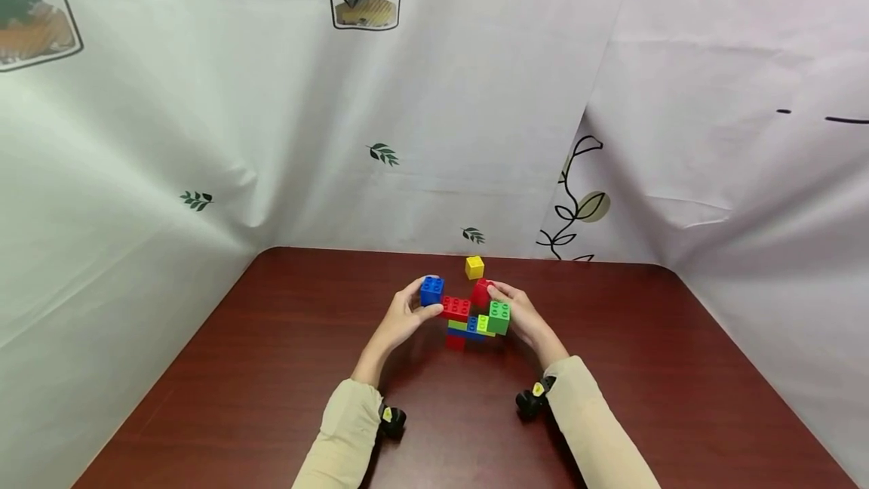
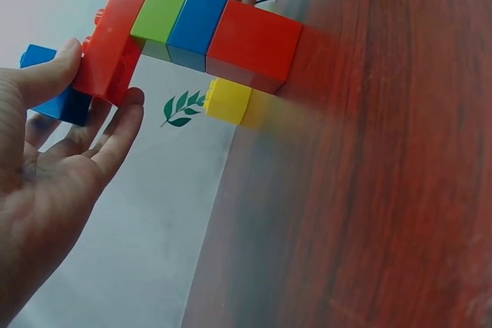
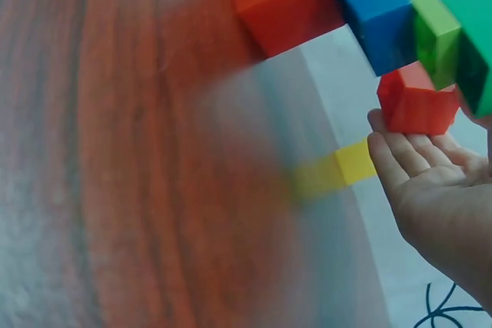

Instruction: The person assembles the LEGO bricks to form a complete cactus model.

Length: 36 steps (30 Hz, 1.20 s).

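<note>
A toy brick structure stands on the table, with a red brick (image 1: 455, 342) at its base and a blue brick (image 2: 201, 17) and lime green brick (image 2: 160, 14) above it. My left hand (image 1: 400, 321) grips its left end, thumb against an upper red brick (image 1: 456, 308) and fingers behind, beside a raised blue brick (image 1: 431, 291). At the right end, my right hand (image 1: 526, 319) holds the structure, its fingers against a rear red brick (image 3: 415, 101). A green brick (image 1: 498, 317) partly covers that hand in the head view, and its thumb is mostly hidden.
A single yellow brick (image 1: 474, 268) sits near the back edge of the dark red-brown table (image 1: 305, 353). Pale fabric (image 1: 441, 134) printed with plants hangs behind and at both sides. Black wrist cameras (image 1: 393, 422) sit below the sleeves.
</note>
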### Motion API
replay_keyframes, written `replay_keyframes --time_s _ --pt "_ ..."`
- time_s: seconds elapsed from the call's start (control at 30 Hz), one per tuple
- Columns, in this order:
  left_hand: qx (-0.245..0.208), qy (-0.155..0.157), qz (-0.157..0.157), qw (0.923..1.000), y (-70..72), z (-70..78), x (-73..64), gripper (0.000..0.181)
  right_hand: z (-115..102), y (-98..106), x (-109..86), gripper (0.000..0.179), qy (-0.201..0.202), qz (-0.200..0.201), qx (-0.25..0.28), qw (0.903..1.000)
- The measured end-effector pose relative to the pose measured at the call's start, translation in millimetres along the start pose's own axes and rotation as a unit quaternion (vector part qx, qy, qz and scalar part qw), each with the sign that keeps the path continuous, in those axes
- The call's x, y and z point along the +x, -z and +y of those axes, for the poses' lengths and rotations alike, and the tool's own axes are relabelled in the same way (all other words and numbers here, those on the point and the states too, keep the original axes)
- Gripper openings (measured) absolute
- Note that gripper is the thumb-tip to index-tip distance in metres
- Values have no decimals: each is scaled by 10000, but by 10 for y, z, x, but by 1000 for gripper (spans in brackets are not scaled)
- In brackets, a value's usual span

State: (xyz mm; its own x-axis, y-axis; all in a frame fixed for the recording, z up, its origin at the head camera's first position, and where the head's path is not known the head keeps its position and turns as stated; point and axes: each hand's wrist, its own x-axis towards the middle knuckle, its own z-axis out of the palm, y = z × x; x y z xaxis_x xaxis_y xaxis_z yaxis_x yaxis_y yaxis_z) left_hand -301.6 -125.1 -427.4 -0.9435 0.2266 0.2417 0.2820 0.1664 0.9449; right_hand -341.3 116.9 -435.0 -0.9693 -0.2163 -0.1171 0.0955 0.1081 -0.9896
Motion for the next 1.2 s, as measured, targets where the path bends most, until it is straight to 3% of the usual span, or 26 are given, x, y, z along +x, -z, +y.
replay_keyframes --time_s 0.4,0.6,0.93,1.2 --pt "23 -14 51 10000 -3 -7 0 57 -236 -49 -78 51 702 522 282 9958" --pt "136 25 130 9998 4 11 -11 55 -335 -124 -139 50 816 434 246 9954" --pt "164 117 94 9998 -3 22 1 52 -393 -187 -206 45 1098 388 -271 9928" --pt "90 -29 127 9999 -16 40 -16 49 -404 -176 -206 41 1533 -153 -1111 9818"
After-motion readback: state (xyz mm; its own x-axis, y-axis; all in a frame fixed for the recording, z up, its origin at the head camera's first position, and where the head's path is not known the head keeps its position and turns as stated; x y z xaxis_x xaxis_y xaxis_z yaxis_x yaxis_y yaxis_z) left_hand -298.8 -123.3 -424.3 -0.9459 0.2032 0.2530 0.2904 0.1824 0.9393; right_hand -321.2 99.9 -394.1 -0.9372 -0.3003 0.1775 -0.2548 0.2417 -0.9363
